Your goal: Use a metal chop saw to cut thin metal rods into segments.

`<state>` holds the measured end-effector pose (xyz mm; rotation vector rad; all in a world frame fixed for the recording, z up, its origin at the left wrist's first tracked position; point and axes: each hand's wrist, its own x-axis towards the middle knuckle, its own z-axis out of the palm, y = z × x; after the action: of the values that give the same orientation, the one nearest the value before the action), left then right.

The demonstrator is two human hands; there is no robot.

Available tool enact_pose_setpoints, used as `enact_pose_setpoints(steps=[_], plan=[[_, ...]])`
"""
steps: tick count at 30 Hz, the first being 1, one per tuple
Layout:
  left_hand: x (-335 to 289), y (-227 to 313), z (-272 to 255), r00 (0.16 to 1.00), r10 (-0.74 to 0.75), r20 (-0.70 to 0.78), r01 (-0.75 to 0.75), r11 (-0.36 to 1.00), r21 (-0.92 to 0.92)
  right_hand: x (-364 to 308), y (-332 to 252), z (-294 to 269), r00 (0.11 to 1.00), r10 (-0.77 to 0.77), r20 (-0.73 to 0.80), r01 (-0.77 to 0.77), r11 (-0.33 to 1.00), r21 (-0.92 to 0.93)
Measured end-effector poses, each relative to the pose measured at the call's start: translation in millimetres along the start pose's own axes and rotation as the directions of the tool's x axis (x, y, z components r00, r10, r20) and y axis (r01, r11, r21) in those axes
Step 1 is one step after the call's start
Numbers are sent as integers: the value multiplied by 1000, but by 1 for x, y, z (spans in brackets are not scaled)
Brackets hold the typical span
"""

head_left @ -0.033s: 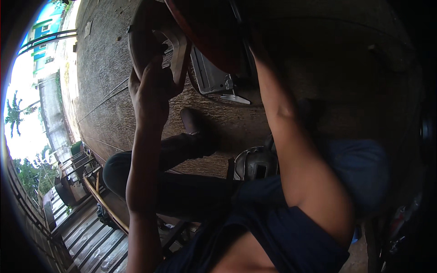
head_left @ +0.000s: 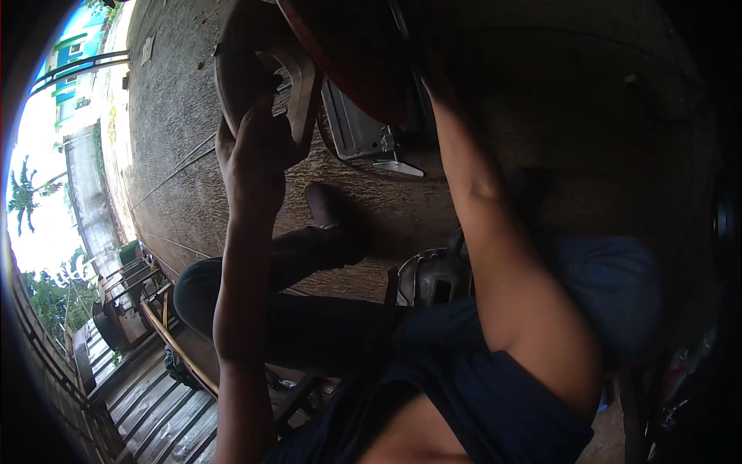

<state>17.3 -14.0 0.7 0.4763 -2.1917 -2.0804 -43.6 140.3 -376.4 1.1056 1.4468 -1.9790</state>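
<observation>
My left hand [head_left: 259, 151] is closed around the near end of a dark, curved, shell-like piece [head_left: 232, 77] at the upper edge. An angled, U-shaped brownish bracket [head_left: 304, 97] stands at its inner side, touching or close to my fingers. To the right, a large rounded reddish-brown piece [head_left: 328, 66] leans in from the top. My right forearm reaches up beside it, and my right hand [head_left: 431, 73] fades into deep shadow next to a thin dark bar [head_left: 403, 27]. Its fingers are hidden, so I cannot see what they hold.
Beyond my hands lies a black rectangular metal tray or case [head_left: 352, 127] with a T-shaped metal clamp [head_left: 398, 166]. A dark welding mask [head_left: 433, 274] rests near my legs. Cables [head_left: 182, 164] cross the rough floor [head_left: 166, 100]. A slatted bench [head_left: 158, 410] stands lower left.
</observation>
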Motion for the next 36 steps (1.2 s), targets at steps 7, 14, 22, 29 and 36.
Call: enact_pose_setpoints(steps=[7,14,22,29,36], plan=[[2,-10,-12,999,-13,34,14,1000,-12,-4,14,-11,998,64,12,-63,997,-49],[3,-15,-19,999,-9,44,11,998,-59,-14,28,-14,992,120,41,-115,989,-95],[2,-15,-9,998,57,32,-57,998,11,-28,40,-11,982,170,83,-157,977,-143],[1,-2,5,999,-31,-8,31,999,-18,-69,12,3,980,143,139,-113,972,-205],[4,-4,9,999,41,-33,-44,994,-101,-121,-23,-3,983,70,171,-12,947,-321]])
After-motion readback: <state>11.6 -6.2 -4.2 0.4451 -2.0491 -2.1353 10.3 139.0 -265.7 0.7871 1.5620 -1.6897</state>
